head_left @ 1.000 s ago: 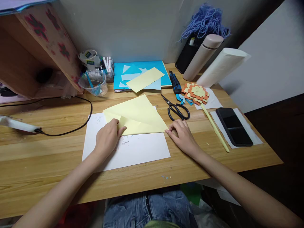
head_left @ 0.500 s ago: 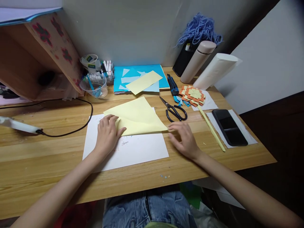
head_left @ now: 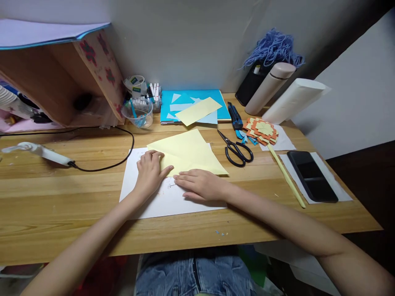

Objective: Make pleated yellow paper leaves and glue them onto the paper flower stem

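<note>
- Above the white rectangular paper, our unclenched left hand and right hand touch the pale-yellow angular paper.
- Uneven pressure could wrinkle it.

The left hand rests palm down, thumb spread. The right hand lies flattened, fingers pointing toward it.
</note>
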`<state>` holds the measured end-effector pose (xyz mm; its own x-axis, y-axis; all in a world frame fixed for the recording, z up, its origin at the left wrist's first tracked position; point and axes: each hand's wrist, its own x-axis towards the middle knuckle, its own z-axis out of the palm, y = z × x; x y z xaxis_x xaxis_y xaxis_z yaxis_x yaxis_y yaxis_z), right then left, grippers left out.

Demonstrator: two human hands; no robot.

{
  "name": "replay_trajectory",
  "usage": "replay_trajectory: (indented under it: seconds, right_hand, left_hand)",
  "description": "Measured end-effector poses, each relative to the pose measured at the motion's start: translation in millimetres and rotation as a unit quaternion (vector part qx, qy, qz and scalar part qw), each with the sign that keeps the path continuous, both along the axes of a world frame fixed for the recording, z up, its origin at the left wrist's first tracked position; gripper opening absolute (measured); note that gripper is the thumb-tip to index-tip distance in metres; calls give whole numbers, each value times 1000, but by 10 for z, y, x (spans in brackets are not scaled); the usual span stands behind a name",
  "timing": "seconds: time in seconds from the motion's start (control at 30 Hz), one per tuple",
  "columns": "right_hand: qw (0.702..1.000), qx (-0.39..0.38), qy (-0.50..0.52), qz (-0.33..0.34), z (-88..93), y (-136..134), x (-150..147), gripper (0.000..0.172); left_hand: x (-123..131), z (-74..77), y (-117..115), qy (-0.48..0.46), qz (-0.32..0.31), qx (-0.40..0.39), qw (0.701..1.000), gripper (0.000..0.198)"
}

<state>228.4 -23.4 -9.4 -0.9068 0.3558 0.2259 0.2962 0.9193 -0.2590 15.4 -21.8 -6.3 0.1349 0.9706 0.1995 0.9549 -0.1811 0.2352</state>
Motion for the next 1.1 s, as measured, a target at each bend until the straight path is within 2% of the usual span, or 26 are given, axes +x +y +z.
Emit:
replay_trajectory:
  seconds: [0.23,0.5,0.73,0.83,0.9,1.0,1.03,1.1]
  right_hand:
    - [995,-54,32,-77,35,-170,345,35]
    - [985,-58,70,-146,-34,-335,783,34]
    - [971,-76,103,-203,-20,-410,1074,32]
    - [968,-64,116,-214,-19,-375,1030,26]
    - [969,-31,106,-220,-15,-329,944,21]
    - [973,27,47,-222,-6,-249,796,22]
    - [974,39,30,-223,-4,-226,756,22]
    - [973,53,12,-223,-9,-190,705,23]
  left_hand:
    - [-12,-11,10,-11,2,-8,1000,41]
    - [10,13,3,-4,6,-18,1000,40]
    - [-124,32,33,8,-25,-7,1000,42]
    - [4,99,-101,-2,-81,2,997,35]
    - [221,135,-241,-7,-176,-40,984,43]
    - [603,134,-412,-9,-325,-118,938,64]
    - [701,120,-440,-11,-336,-137,932,69]
    - [805,85,-454,-12,-315,-156,936,75]
